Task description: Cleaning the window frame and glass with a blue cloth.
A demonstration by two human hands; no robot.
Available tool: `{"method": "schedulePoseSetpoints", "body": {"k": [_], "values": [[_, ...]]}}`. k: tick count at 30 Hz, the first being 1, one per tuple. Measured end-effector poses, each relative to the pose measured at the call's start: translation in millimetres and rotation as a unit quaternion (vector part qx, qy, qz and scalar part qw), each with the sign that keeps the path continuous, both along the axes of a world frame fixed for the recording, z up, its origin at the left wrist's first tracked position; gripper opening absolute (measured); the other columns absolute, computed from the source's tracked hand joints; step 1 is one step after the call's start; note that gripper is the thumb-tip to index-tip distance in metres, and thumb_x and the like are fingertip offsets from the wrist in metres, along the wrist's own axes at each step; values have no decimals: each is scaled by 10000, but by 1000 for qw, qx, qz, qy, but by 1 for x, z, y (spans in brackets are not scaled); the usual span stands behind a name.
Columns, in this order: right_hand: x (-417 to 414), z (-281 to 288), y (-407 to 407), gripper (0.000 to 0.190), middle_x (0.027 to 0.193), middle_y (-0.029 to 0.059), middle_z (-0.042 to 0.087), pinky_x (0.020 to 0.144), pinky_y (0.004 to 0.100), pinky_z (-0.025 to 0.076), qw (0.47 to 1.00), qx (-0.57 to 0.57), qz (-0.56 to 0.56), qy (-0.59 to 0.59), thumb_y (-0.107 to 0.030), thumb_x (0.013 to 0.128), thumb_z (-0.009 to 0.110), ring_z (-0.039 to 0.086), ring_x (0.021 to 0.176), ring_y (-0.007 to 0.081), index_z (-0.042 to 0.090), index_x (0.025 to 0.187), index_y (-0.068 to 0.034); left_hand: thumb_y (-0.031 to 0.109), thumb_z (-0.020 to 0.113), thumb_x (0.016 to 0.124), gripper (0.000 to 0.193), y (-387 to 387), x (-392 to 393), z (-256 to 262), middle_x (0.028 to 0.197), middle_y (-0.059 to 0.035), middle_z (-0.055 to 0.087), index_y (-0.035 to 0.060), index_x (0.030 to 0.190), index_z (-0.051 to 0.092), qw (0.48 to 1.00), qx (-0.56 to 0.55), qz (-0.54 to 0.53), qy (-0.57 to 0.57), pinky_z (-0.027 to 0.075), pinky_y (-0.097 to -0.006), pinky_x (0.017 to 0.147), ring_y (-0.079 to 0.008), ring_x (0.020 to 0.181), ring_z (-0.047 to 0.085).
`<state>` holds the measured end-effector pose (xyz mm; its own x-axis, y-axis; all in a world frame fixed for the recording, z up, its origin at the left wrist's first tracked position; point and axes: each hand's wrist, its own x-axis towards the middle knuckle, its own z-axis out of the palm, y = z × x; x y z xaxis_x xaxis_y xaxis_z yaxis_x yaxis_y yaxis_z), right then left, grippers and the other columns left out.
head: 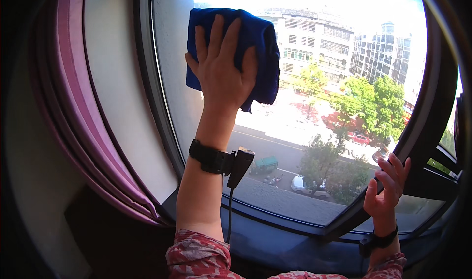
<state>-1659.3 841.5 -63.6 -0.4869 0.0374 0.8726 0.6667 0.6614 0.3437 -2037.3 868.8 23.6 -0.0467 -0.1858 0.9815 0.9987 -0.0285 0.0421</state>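
Note:
My left hand (225, 65) lies with spread fingers on a folded blue cloth (263, 57), pressing it flat against the upper left part of the window pane (265, 194). The cloth's lower right corner hangs loose past my thumb. A black strap with a small device (241, 166) and a cable sits on my left wrist. My right hand (389, 185) is raised beside the dark window frame post (409, 139) at the right, fingers apart and holding nothing; whether it touches the post I cannot tell. Another black strap is round my right wrist.
A pink curtain (88, 113) hangs at the left beside a pale wall strip (110, 57). The dark sill (265, 234) runs below the pane. Further right is another window section with dark frame bars. Outside are a street, trees, vehicles and buildings.

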Motion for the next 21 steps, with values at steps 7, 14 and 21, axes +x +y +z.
{"method": "schedulePoseSetpoints", "body": {"k": [7,14,21], "values": [[-5,5,-3,144,1011,75,653,1103,542,179,1000,-3,27,-3,-75,786,559,549,1107,296,541,926,-104,400,436,909,496,-3,-63,-31,1399,-177,410,117,1313,482,991,10,-20,-131,262,-697,927,-470,1289,330],[-5,6,-2,172,974,62,663,1107,533,184,998,-5,55,10,-35,769,563,572,1065,278,546,922,-109,455,442,888,577,1,70,-52,1401,-222,375,79,1325,466,986,-23,-1,-167,248,-649,949,-498,1269,317],[-3,5,-2,161,924,41,671,1113,511,191,998,-4,63,13,-25,771,555,588,1029,252,550,907,-111,458,527,809,516,-11,169,-87,1400,-147,408,203,1256,564,984,-103,-115,94,88,-691,983,-482,1304,280]]}}
